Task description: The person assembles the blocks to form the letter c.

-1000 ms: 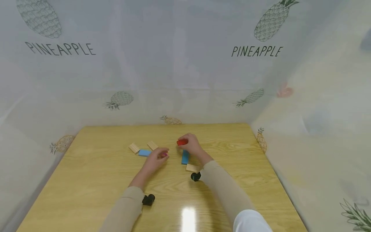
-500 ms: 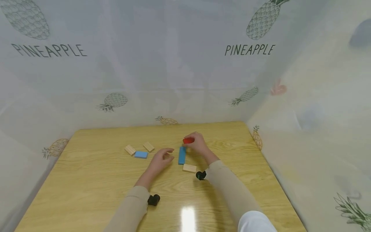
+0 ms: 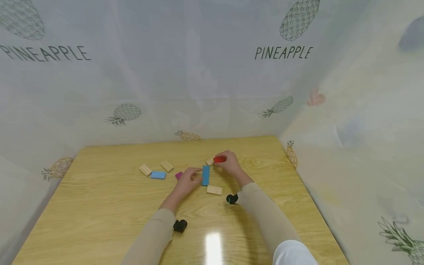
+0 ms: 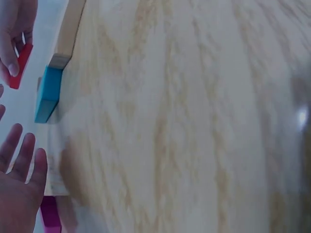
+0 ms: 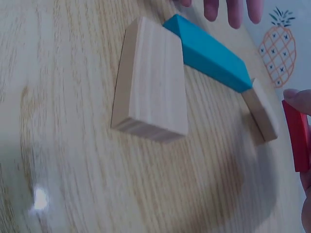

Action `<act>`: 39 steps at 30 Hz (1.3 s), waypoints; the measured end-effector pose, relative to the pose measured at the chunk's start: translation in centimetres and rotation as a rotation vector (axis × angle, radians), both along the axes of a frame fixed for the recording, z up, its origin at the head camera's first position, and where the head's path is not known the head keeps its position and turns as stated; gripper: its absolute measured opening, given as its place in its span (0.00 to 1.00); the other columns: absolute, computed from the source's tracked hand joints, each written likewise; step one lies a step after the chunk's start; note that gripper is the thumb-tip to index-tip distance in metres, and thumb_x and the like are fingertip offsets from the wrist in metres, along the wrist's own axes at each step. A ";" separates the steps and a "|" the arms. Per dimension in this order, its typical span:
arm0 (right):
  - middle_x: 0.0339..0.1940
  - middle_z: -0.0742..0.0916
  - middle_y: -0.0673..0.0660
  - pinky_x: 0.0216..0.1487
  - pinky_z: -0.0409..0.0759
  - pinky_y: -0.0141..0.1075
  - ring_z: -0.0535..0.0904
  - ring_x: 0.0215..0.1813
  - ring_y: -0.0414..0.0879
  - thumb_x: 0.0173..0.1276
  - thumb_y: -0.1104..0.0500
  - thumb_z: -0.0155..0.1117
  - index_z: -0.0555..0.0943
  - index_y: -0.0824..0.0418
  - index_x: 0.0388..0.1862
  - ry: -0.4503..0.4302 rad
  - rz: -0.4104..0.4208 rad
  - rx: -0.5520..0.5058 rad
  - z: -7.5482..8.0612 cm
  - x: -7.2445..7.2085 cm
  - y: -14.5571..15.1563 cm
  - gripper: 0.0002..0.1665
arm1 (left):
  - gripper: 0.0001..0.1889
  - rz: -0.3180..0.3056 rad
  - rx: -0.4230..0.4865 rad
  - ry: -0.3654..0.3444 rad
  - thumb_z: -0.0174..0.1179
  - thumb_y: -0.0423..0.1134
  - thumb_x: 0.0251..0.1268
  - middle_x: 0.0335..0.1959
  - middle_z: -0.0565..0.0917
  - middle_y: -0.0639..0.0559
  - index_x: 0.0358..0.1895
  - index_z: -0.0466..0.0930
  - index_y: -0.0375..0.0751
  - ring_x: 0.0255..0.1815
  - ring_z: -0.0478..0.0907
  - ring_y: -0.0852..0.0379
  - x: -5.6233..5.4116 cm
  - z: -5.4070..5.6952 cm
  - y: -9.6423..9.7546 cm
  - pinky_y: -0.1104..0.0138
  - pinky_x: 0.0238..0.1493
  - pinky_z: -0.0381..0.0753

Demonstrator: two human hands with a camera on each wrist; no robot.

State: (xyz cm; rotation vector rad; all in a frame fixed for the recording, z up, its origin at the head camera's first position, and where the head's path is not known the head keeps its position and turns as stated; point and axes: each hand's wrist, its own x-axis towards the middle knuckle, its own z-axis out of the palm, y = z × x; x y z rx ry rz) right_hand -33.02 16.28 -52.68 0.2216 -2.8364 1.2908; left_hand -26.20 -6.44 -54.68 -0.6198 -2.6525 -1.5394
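Note:
My right hand [image 3: 230, 164] pinches a red block [image 3: 219, 159] between thumb and fingers, above the far end of a row of blocks. In that row, a blue block [image 3: 205, 175] lies between a plain wooden block [image 3: 214, 190] on the near side and another pale block [image 5: 264, 111] on the far side. My left hand [image 3: 187, 183] is at the left of the blue block, holding nothing; its fingers [image 4: 23, 158] are spread in the left wrist view. On its other side a purple block [image 3: 179, 175] lies on the table, partly covered by the hand.
Farther left on the wooden table [image 3: 99, 206] lie a light blue block [image 3: 158, 175] and two plain wooden blocks, one grooved-looking [image 3: 145, 170] and one beside it [image 3: 167, 165]. A pineapple-print curtain [image 3: 165, 81] hangs behind the table and along its sides.
My left hand has let go of the purple block and moved right to the blue block. My right hand has shifted right with the red block, uncovering the far plain block.

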 end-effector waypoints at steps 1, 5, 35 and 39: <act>0.51 0.81 0.58 0.52 0.77 0.46 0.71 0.54 0.55 0.58 0.60 0.76 0.86 0.60 0.50 0.000 -0.004 0.001 -0.1 0.0 0.0 0.19 | 0.20 -0.005 -0.004 0.003 0.63 0.38 0.66 0.56 0.76 0.40 0.60 0.77 0.35 0.53 0.75 0.42 -0.1 -0.1 0.0 0.49 0.51 0.77; 0.51 0.81 0.59 0.52 0.76 0.46 0.71 0.55 0.55 0.58 0.59 0.76 0.86 0.60 0.50 -0.003 -0.020 -0.004 -0.3 -0.1 0.2 0.20 | 0.23 0.005 -0.020 -0.056 0.65 0.38 0.65 0.58 0.75 0.40 0.61 0.76 0.36 0.57 0.74 0.41 -0.5 -0.6 0.1 0.47 0.58 0.73; 0.53 0.79 0.63 0.51 0.77 0.51 0.68 0.57 0.60 0.58 0.59 0.75 0.85 0.62 0.51 -0.017 -0.110 -0.010 -2.3 -0.8 2.2 0.20 | 0.23 -0.012 -0.120 -0.055 0.67 0.38 0.62 0.56 0.76 0.41 0.61 0.77 0.37 0.61 0.69 0.39 -1.2 -1.9 0.5 0.48 0.64 0.66; 0.54 0.78 0.63 0.50 0.77 0.51 0.67 0.57 0.60 0.58 0.59 0.76 0.85 0.62 0.51 -0.021 -0.118 -0.009 -2.6 -0.9 2.1 0.21 | 0.23 -0.012 -0.123 -0.056 0.67 0.39 0.63 0.55 0.76 0.42 0.61 0.77 0.38 0.61 0.70 0.40 -1.3 -2.4 0.7 0.48 0.64 0.67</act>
